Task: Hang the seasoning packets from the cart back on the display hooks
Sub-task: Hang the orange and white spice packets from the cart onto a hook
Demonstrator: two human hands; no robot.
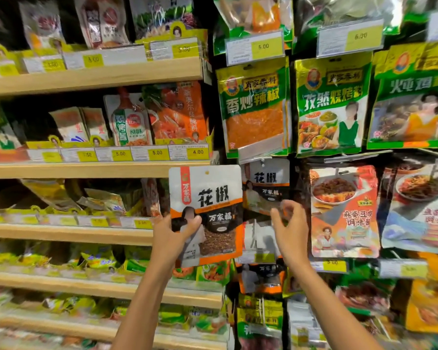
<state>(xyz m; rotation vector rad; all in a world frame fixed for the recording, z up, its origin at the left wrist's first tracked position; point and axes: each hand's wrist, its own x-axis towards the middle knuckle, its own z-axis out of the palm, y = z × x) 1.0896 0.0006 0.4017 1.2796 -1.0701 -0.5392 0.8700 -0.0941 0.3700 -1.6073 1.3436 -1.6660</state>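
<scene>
Bare forearms nearest, rising from the bottom edge. Left hand [173,233] clamped on a pepper packet [208,210], thumb pressed flat across its lower left front, fingers hidden behind. Held upright: flat glossy white plastic, rectangular with rounded corners, an orange band, a clear window of brown grainy peppercorns, and a small round hole at top centre. Just right of that grip, a matching packet [264,185], hanging. Right hand [287,223] raised at its lower edge, fingers curled toward the thumb; cannot tell whether pinching it or closed on nothing. Above both grips, a crinkly green foil pouch [253,107] with orange chilli flakes showing. Left of the left grip, pale wooden shelves [94,170] edged with yellow price tags [157,152].
</scene>
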